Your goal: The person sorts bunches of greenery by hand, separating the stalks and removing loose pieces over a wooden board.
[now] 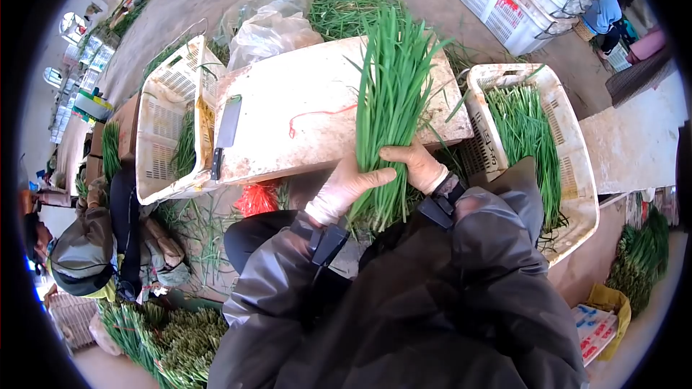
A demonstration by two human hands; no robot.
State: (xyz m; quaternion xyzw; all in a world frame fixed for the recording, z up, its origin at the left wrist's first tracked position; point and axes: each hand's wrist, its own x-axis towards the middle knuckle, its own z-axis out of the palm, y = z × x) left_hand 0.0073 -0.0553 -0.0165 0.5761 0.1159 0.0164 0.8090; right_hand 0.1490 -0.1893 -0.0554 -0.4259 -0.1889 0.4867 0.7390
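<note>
On my feed the left hand (347, 186) and right hand (419, 166) both have their fingers (398, 153) curled snugly around a thick bunch of garlic chives (389, 94), thumbs across the near side, the rest of the grip hidden; that bunch sits over the right part of the desk (267, 140), can't tell if it's touching; I've also got a cleaver (228, 124) lying near the left edge, plus a left crate (147, 173) and a right crate (588, 194) flanking everything.
</note>
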